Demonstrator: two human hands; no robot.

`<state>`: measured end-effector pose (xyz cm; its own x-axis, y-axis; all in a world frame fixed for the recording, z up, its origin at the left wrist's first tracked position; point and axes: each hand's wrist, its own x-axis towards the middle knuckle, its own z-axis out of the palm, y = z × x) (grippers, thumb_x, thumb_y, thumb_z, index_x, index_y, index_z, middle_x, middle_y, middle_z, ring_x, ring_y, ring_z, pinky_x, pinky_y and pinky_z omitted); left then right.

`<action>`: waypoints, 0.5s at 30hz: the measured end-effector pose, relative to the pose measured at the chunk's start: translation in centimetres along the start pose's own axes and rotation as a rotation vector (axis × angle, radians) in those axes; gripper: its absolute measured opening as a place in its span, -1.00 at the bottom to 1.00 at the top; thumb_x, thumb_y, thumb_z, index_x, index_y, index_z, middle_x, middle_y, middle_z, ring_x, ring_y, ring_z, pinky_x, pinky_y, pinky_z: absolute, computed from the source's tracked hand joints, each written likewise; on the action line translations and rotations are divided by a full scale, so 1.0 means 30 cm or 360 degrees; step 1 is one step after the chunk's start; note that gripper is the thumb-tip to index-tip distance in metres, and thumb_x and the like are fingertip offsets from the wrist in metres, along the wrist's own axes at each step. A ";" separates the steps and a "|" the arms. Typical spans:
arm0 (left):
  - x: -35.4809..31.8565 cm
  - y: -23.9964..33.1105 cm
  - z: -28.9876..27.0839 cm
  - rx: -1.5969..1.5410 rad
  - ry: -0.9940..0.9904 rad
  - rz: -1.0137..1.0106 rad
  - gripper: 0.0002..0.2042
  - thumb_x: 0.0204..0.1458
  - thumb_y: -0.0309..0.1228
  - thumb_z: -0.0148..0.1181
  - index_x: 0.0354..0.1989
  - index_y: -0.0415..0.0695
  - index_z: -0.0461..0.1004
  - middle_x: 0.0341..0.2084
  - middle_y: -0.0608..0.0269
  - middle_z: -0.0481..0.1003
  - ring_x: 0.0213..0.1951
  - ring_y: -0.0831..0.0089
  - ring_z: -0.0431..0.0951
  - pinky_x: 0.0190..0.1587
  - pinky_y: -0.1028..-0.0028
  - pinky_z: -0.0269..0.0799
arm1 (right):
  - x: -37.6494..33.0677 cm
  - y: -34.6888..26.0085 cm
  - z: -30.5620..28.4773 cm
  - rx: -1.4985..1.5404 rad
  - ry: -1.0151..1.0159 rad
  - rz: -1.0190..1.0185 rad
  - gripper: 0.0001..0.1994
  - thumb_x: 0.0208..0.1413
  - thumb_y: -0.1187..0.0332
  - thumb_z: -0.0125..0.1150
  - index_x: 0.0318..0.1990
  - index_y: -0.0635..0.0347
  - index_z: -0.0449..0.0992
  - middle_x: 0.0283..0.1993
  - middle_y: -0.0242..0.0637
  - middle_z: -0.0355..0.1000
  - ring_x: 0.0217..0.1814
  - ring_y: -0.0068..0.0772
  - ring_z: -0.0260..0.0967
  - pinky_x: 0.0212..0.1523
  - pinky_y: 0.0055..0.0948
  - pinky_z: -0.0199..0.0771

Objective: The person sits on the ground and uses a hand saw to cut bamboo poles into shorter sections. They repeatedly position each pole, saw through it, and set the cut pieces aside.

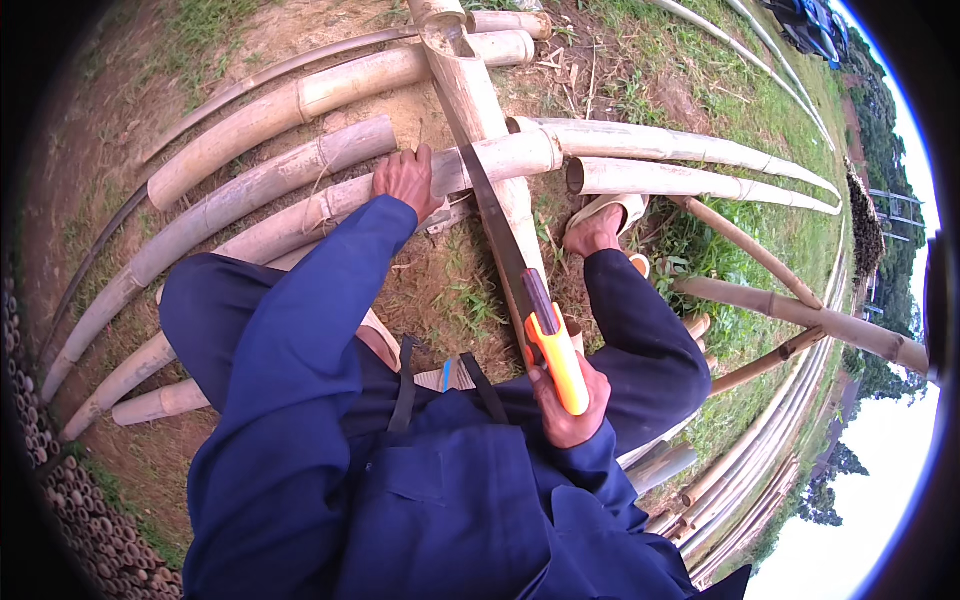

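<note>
My right hand (578,408) is closed round the orange-yellow handle of a hand saw (497,225). The saw's long dark blade points away from me and lies across a pale bamboo pole (320,208). Left of the blade, my left hand (406,182) grips that pole from above, its fingers curled over the far side. The pole rests crosswise on a thicker bamboo piece (480,105) that runs away from me and has an opening cut near its far end. Whether the teeth have bitten into the pole cannot be made out.
Several bamboo poles (240,185) lie on the ground at the left. More poles (690,180) extend right, near my sandalled foot (598,228). A bamboo frame (800,318) stands at the right. Stacked bamboo ends (95,535) show at lower left.
</note>
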<state>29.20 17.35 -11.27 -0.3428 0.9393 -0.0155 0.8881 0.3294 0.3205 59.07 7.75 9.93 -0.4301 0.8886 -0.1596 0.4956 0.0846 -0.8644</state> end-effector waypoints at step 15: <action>-0.001 -0.005 0.003 0.0095 0.0058 0.0106 -0.35 -0.28 -0.10 0.62 -0.08 -0.12 0.38 -0.22 0.10 0.55 -0.12 0.15 0.60 0.02 0.26 0.46 | 0.042 0.000 0.135 -0.0183 0.0049 0.0004 -0.81 0.15 0.51 0.34 -0.09 0.35 0.57 -0.45 -0.25 0.50 -0.47 -0.45 0.45 -0.34 -0.48 0.45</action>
<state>29.10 17.27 -11.39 -0.2926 0.9554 0.0390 0.9255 0.2727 0.2629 55.48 7.03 7.79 -0.4062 0.9021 -0.1455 0.5805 0.1318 -0.8035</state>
